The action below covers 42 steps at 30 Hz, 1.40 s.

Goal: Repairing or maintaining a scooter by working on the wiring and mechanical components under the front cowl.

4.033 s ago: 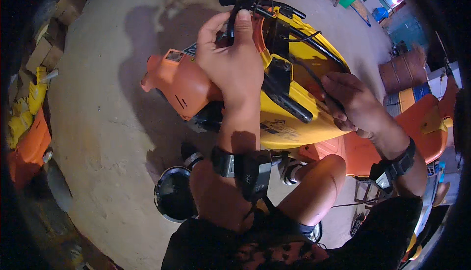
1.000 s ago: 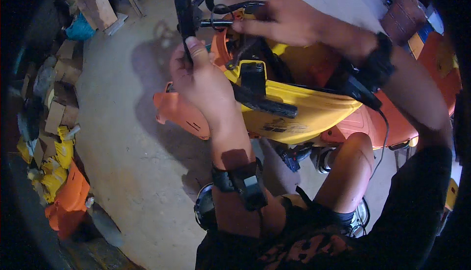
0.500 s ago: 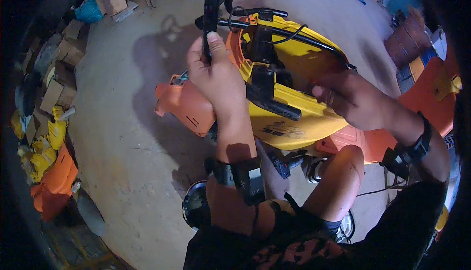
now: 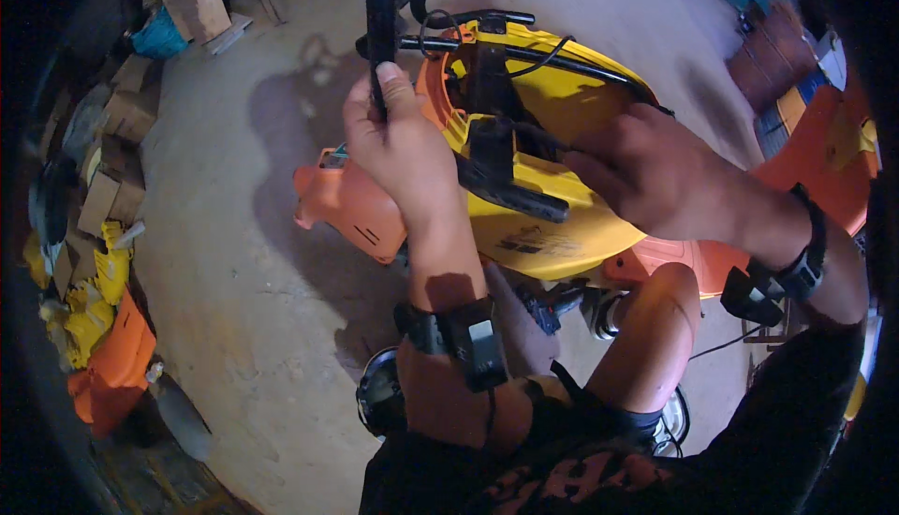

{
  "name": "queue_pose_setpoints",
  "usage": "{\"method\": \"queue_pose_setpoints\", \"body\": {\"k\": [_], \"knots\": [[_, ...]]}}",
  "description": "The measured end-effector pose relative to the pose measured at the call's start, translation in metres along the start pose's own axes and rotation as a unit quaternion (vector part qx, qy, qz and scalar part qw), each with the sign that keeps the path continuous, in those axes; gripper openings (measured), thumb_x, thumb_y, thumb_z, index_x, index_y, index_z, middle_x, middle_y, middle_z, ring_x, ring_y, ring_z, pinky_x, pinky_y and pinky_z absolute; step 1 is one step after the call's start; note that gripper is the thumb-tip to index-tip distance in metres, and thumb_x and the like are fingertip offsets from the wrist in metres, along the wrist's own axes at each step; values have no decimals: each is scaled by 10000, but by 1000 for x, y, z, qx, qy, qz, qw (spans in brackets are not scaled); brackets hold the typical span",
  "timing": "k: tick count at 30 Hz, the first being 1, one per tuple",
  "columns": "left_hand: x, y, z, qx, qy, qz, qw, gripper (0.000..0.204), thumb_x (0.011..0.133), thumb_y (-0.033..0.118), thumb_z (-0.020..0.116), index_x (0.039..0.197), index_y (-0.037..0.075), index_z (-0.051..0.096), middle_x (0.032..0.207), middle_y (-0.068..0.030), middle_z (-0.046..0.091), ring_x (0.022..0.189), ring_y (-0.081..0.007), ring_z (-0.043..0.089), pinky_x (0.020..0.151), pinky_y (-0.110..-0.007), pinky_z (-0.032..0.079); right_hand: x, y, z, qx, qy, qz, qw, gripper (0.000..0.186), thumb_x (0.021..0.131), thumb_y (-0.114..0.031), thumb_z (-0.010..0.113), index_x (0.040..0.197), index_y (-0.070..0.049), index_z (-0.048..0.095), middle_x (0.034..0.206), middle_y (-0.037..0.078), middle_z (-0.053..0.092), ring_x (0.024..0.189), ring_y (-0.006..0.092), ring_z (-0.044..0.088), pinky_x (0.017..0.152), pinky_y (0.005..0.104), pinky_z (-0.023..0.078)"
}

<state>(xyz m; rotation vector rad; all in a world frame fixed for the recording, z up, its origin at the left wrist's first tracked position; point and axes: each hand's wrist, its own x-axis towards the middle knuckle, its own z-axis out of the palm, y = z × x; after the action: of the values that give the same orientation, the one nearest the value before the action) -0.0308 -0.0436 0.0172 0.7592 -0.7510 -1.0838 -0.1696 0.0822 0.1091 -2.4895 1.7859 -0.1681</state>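
Note:
My left hand [image 4: 405,140] is closed round an upright black metal tube [image 4: 381,33], thumb laid along it. The tube belongs to a black frame bolted to a yellow plastic shell [image 4: 552,239] with orange parts. My right hand [image 4: 646,173] is closed over the shell's open inside, its fingers curled down by the black bracket [image 4: 491,145]. A dark, thin piece reaches from its fingertips toward the bracket; I cannot make out what it is. An orange plastic cover [image 4: 351,201] sticks out left of the shell, below my left wrist.
A dark tool like a power drill [image 4: 541,311] is beneath the shell. Round metal parts [image 4: 382,391] stand near my legs. Along the left lie cardboard boxes [image 4: 117,183], yellow pieces [image 4: 89,314] and an orange panel [image 4: 117,365]. A rusty drum [image 4: 773,66] stands at the far right.
My right hand has turned and moved left and slightly up, its fingers now down by the bracket. The left hand keeps its hold on the tube. The view has shifted a little.

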Motion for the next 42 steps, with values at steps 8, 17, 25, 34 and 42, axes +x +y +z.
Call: {"method": "queue_pose_setpoints", "body": {"k": [8,17,25,34,42], "knots": [[2,-6,0,21,1,-30,999,253,924,202,581,1010,-35,569,850,-34,580,740,-102,518,661,-250,424,-7,-19,-17,-111,-52,-177,976,154,747,-87,593,869,7,592,844,145,580,777,296,585,677,364,471],[2,0,0,26,10,-29,999,305,925,244,591,1047,-33,553,860,-48,582,722,-117,514,679,-255,418,-3,-8,-9,-103,-27,-156,982,187,716,-75,585,880,15,575,832,145,591,774,284,615,686,364,509],[-1,-2,3,61,11,-27,998,256,927,210,581,1020,-28,560,855,-29,562,741,-104,512,678,-244,417,28,68,-1,-312,-67,-131,939,197,727,-117,581,900,-83,669,730,118,623,754,295,652,670,392,529],[2,11,-1,36,23,-25,999,237,927,205,580,1020,-10,552,874,-23,556,787,-99,515,697,-265,430,124,71,16,-406,38,-204,890,102,712,-155,604,779,-122,673,738,97,633,739,273,654,661,382,516],[-1,4,3,30,14,-20,999,245,929,210,579,1025,-14,551,889,-25,568,804,-101,525,711,-265,434,122,72,13,-426,90,-250,865,150,709,-182,613,832,-103,642,773,56,617,825,228,649,696,358,505]]}}
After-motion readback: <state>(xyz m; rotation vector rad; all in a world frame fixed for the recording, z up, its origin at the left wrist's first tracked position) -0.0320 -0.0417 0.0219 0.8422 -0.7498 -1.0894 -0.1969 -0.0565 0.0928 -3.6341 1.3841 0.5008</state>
